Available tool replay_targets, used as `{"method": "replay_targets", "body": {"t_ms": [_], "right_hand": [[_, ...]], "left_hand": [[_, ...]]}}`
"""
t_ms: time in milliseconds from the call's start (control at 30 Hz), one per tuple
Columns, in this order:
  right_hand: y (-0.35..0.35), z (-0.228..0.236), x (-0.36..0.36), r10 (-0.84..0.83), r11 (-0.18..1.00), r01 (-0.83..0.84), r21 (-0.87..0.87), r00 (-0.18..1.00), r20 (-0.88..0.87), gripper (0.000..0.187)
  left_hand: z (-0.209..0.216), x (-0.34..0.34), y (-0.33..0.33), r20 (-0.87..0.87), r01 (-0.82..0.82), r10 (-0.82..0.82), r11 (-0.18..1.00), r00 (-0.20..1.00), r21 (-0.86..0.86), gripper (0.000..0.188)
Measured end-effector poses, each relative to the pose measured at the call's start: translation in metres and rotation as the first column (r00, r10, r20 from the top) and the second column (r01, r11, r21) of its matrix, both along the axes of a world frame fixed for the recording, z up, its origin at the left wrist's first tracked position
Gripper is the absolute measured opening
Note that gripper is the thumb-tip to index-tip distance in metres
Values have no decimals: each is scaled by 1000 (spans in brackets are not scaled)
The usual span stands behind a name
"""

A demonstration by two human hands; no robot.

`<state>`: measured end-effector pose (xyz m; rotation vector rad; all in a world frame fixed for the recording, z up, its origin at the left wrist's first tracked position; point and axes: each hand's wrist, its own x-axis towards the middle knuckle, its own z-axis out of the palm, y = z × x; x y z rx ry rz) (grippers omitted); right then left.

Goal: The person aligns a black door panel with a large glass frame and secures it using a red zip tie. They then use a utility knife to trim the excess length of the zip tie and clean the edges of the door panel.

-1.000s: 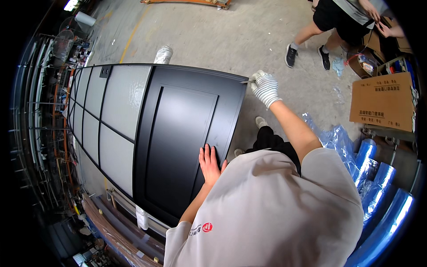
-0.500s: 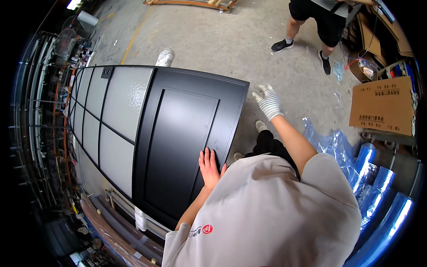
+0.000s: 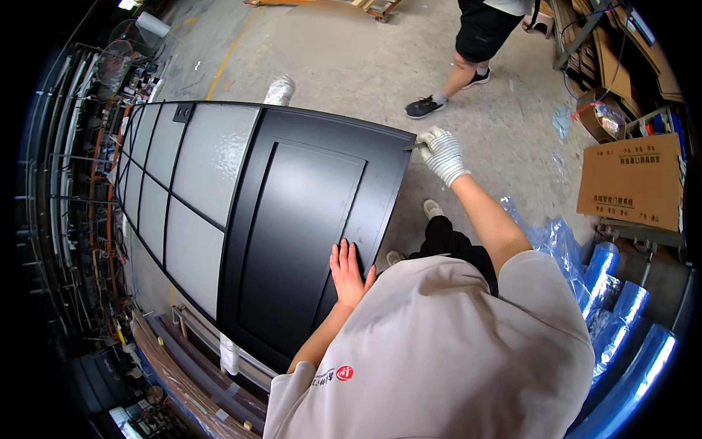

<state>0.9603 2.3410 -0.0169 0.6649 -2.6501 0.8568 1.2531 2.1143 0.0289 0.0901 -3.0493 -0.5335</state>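
Observation:
A large black door (image 3: 303, 219) with a raised-frame panel and black-barred textured glass (image 3: 197, 194) lies flat in front of me. My bare left hand (image 3: 351, 276) rests on its near right part, fingers stretched out and the thumb apart near the edge. At the door's far right corner is my right hand (image 3: 444, 156), in a white striped glove. Its fingers are closed round a thin flat metal tool (image 3: 414, 146), whose tip touches or nearly touches the corner. The glove hides the rest of this tool, so its exact kind is unclear.
Wrapped supports (image 3: 280, 91) show under the door. A person (image 3: 482, 36) stands at the far right on the concrete floor. Blue film rolls (image 3: 629, 300) and a cardboard box (image 3: 630, 179) are on my right; long wrapped profiles (image 3: 183, 377) lie lower left, with racks at far left.
My right hand has moved to the door's corner, and the thin metal tool now shows in its closed fingers. The left hand stays on the panel. The other person has stepped left.

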Motion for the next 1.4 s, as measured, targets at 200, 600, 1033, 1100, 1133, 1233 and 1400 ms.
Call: {"method": "replay_targets", "body": {"t_ms": [200,600,1033,1100,1133,1233,1400], "right_hand": [[12,-5,54,148,988,-143,-56,986,78,13],[9,32,86,319,926,-199,-321,867,384,15],[19,22,168,416,878,165,-448,199,887,20],[35,37,187,405,812,354,-465,232,884,21],[42,29,192,376,790,406,-459,272,886,20],[48,33,208,267,825,378,-420,394,880,16],[53,40,255,100,940,224,-258,541,835,18]], "left_hand": [[1,4,-1,-12,-28,28,999,1000,25,74],[-1,7,-4,-49,-42,46,995,998,94,74],[-12,21,-19,-175,-7,33,989,984,147,73],[-13,21,-16,-203,10,36,974,979,225,73],[-6,23,-15,-201,-4,46,978,979,207,71],[-2,23,-18,-221,94,-28,951,975,294,69],[7,26,-9,-356,424,-336,882,872,205,56]]}}
